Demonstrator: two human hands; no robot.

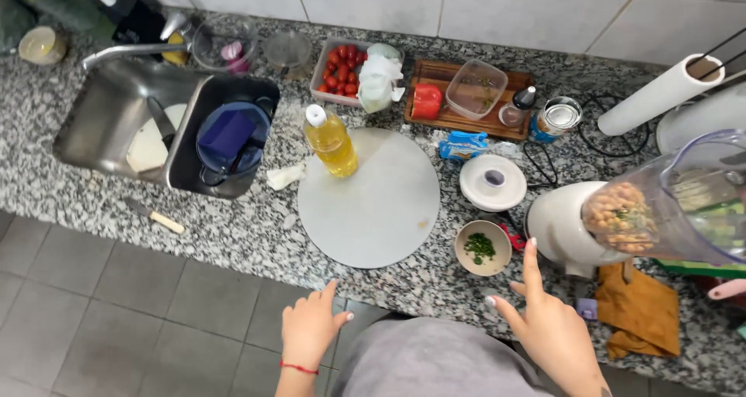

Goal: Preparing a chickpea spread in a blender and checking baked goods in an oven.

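My left hand (pixel 309 329) hovers at the counter's front edge, fingers loosely spread, holding nothing. My right hand (pixel 546 325) is raised with its index finger pointing up, close to the white blender base (pixel 561 228), and holds nothing. On that base sits a clear blender jug (pixel 676 203) with chickpeas and herbs inside. A small bowl of chopped green herbs (pixel 482 247) stands just left of my right hand. A round pale cutting board (pixel 373 199) lies in the middle, with a bottle of yellow oil (pixel 331 141) on its far left edge.
A sink (pixel 116 121) with a blue pot and a dark tray is at the left. A knife (pixel 155 216) lies in front of it. Further back are a tomato tray (pixel 339 71), a wooden board (pixel 451 117), a tin can, a white lid (pixel 493 182) and a paper roll (pixel 660 94). An orange cloth (pixel 637 311) lies at the right.
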